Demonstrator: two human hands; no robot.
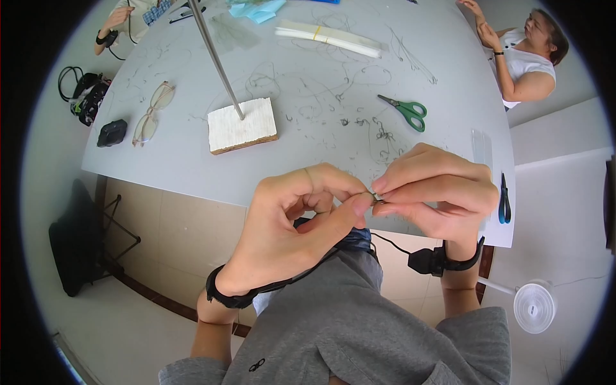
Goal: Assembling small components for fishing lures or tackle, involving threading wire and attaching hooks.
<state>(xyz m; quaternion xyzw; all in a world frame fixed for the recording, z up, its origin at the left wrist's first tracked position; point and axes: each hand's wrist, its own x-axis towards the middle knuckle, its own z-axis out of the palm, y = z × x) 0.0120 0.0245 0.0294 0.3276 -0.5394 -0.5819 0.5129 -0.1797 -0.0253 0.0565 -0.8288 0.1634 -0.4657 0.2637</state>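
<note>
My left hand (301,218) and my right hand (443,189) meet above the table's near edge, thumb and fingertips pinched together. Between the fingertips is a tiny dark, partly shiny thing (378,198), too small to name and mostly covered. A thin dark line, perhaps thread, crosses my left index finger. Beyond the right hand lie green-handled scissors (409,114) with dark blades pointing left. Dark thread scraps (384,133) are scattered on the table just past my fingers.
A metal rod rises from a white-topped block (242,126). Glasses (153,114) and a black case (112,133) lie left. White strips (327,40) lie at the back, blue-handled snips (504,200) at the right edge. Two people sit across the table; a fan (534,307) stands lower right.
</note>
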